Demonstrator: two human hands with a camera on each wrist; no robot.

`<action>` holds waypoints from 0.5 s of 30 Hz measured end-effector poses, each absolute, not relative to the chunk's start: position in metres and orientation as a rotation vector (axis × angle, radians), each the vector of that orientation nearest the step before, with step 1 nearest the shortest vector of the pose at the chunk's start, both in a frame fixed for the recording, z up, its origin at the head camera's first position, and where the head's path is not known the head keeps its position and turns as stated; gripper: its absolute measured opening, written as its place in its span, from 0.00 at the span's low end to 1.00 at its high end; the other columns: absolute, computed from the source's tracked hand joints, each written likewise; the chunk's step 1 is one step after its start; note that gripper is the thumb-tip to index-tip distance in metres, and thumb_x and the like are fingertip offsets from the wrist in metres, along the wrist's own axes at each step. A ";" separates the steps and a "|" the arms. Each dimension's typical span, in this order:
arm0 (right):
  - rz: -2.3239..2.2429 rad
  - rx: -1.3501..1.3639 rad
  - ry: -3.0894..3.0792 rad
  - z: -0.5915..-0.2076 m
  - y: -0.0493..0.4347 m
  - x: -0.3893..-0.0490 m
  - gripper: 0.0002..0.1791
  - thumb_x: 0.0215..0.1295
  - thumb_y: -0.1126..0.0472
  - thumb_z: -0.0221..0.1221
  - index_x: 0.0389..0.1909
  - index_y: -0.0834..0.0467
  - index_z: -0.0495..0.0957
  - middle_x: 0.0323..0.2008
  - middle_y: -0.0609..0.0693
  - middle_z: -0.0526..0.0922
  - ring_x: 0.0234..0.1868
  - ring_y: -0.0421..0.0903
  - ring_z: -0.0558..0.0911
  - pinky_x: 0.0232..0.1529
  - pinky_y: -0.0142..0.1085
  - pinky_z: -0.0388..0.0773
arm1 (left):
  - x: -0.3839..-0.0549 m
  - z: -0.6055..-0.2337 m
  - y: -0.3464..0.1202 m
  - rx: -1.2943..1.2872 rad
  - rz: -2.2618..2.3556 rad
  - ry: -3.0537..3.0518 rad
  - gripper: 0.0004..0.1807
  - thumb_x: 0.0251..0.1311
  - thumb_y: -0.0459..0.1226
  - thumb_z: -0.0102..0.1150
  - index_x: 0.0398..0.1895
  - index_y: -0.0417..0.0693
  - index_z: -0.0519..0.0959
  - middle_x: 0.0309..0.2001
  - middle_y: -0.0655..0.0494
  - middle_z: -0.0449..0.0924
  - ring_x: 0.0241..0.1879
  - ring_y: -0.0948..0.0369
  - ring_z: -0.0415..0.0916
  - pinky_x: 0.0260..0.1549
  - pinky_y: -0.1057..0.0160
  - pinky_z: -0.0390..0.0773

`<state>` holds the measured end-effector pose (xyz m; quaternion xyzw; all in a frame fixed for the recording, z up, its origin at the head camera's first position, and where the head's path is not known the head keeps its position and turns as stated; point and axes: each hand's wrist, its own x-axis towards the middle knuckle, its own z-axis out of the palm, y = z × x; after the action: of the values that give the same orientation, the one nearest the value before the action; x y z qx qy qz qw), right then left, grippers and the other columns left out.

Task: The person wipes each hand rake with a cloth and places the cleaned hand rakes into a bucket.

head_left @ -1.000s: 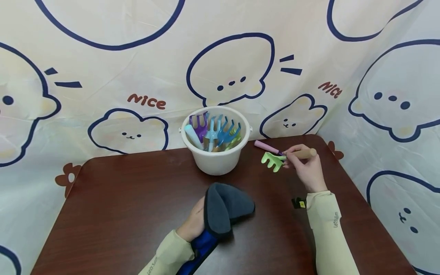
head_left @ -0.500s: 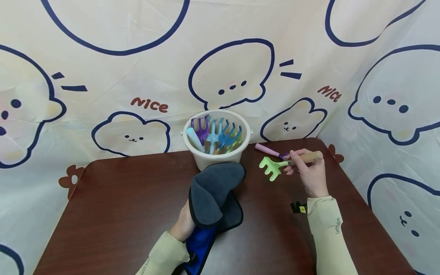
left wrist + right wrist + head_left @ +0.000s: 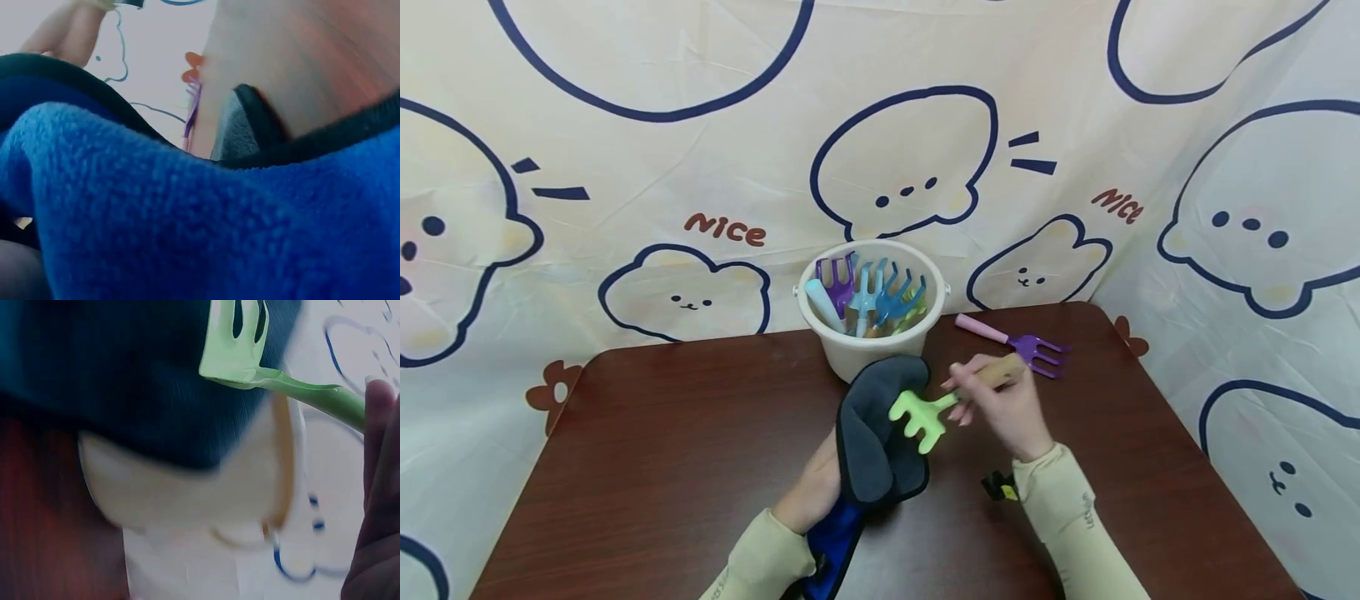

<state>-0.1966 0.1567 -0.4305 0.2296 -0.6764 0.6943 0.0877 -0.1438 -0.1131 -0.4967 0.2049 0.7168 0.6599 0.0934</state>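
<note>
My left hand (image 3: 815, 487) grips a cloth (image 3: 868, 433), dark grey on one face and blue on the other with black edging. Its fingers are mostly hidden under the folds, and blue fabric (image 3: 175, 212) fills much of the left wrist view. My right hand (image 3: 1000, 408) pinches the wooden handle of a green hand rake (image 3: 921, 419). The rake's tines overlap the grey face of the cloth in the head view. In the right wrist view the green rake head (image 3: 234, 356) appears in front of the dark cloth.
Behind the cloth stands a white bucket (image 3: 844, 350) holding several small garden tools in purple, blue and green. A purple hand fork (image 3: 1037, 352) with a pink handle lies at the table's back right. A patterned curtain (image 3: 722, 150) hangs along the back.
My right hand has lifted the green rake and carried it left, over to the cloth, uncovering the purple fork. My left hand has shifted the cloth slightly and turned it toward the bucket.
</note>
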 end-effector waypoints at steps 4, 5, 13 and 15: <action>1.936 0.836 -2.153 -0.436 0.128 -0.182 0.10 0.69 0.72 0.63 0.27 0.64 0.87 0.25 0.60 0.83 0.17 0.45 0.84 0.18 0.38 0.81 | -0.147 -0.497 -0.103 0.738 1.834 2.407 0.33 0.80 0.39 0.48 0.83 0.56 0.53 0.81 0.56 0.57 0.78 0.68 0.55 0.74 0.72 0.57; 1.903 0.878 -2.184 -0.437 0.123 -0.179 0.09 0.69 0.71 0.64 0.28 0.62 0.87 0.25 0.57 0.83 0.18 0.44 0.83 0.19 0.38 0.82 | -0.148 -0.497 -0.101 0.757 1.794 2.497 0.32 0.79 0.38 0.52 0.82 0.59 0.57 0.78 0.58 0.63 0.76 0.65 0.60 0.73 0.68 0.62; 1.726 1.137 -2.301 -0.433 0.109 -0.165 0.05 0.69 0.65 0.67 0.34 0.52 0.87 0.27 0.47 0.82 0.25 0.36 0.81 0.27 0.34 0.81 | -0.152 -0.499 -0.105 0.867 1.764 2.549 0.19 0.74 0.36 0.59 0.66 0.55 0.77 0.60 0.60 0.83 0.59 0.62 0.81 0.59 0.61 0.80; 1.763 1.142 -2.315 -0.431 0.111 -0.165 0.04 0.69 0.65 0.66 0.36 0.53 0.87 0.28 0.48 0.82 0.24 0.36 0.81 0.26 0.35 0.82 | -0.153 -0.500 -0.106 0.929 1.739 2.515 0.20 0.73 0.37 0.61 0.65 0.56 0.77 0.58 0.60 0.83 0.58 0.63 0.81 0.59 0.62 0.79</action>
<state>-0.1650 0.1108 -0.4313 0.3654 -0.7406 0.5639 0.0079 -0.1530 -0.1058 -0.4998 0.2905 0.7867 0.5441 -0.0269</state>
